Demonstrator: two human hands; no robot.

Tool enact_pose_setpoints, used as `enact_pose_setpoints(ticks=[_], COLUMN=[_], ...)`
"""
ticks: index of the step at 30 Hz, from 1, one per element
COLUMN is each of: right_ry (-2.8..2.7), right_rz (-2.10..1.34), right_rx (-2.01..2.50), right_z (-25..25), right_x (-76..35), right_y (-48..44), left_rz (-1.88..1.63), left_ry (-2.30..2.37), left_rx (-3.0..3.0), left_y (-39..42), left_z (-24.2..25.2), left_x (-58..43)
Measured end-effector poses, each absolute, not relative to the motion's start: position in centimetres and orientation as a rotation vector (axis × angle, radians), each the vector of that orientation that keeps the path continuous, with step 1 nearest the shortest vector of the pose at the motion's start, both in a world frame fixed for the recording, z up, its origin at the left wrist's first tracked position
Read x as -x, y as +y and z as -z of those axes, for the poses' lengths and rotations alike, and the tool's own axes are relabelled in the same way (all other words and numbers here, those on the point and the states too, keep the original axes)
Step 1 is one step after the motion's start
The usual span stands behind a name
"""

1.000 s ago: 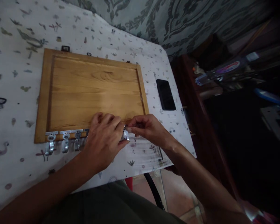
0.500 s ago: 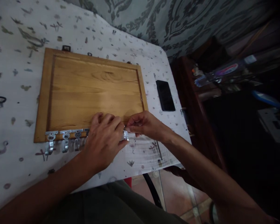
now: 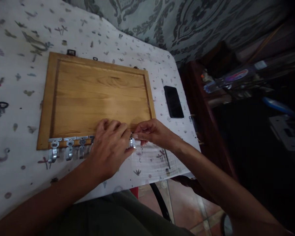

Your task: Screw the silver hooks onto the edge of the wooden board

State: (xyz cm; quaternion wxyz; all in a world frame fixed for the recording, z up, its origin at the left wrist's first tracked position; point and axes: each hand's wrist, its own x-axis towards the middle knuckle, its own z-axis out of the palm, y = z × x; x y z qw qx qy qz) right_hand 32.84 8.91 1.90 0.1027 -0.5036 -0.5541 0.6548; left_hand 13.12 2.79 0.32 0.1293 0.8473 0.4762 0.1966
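Note:
A framed wooden panel [image 3: 100,95] lies flat on the table. Along its near edge runs a row of shiny metal hooks [image 3: 54,149], their curved ends hanging past the frame. My left hand [image 3: 110,147] lies over the right part of this row, fingers bent on the panel. Between its thumb and forefinger shows a metal hook [image 3: 132,143], which it grips. At that same hook, my right hand [image 3: 151,132] is closed in a pinch, with its fingertips at the hook's upper end. What the pinch holds is too small to make out.
A black phone [image 3: 174,102] lies right of the panel on the patterned tablecloth [image 3: 19,108]. A thin dark rod [image 3: 167,159] is near the front edge. Beyond the table's right side are a plastic bottle [image 3: 236,77] and dark furniture [image 3: 218,131].
The view has shifted very slightly. Both hands stay at the same hook, with only a slight movement of the right fingers.

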Motion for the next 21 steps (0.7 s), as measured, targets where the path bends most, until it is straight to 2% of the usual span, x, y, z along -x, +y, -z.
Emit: enact_pose_setpoints(ticks=[4, 7, 10, 14, 16, 18, 21], right_ry=[-1.605, -1.659, -1.875, -2.285, -2.389, -2.405, -2.336], right_rz=[-1.907, -1.713, -1.352, -0.667, -0.441, -0.386, -0.481], right_rx=[1.452, 1.422, 1.373, 1.086, 0.968, 0.925, 0.994], right_z=[-1.9, -2.0, -2.1, -2.2, -2.3, -2.4, -2.1], right_x=[-33.1, -33.2, -33.4, -33.6, -33.8, -33.8, -33.7], right_y=[8.5, 7.5, 6.1, 4.2, 3.5, 2.9, 2.3], left_rz=[-0.58, -0.596, -0.586, -0.594, -0.588, -0.574, -0.562], left_ry=[1.385, 1.396, 1.387, 1.389, 1.385, 1.389, 1.396], left_rx=[-2.47, -2.469, -2.476, -2.477, -2.478, -2.473, -2.469], left_y=[2.8, 2.8, 2.8, 2.8, 2.8, 2.8, 2.8], left_z=[-0.3, -0.4, -0.4, -0.3, -0.3, -0.4, -0.4], left_x=[-13.1, -13.1, -13.1, -13.1, -13.1, -13.1, -13.2])
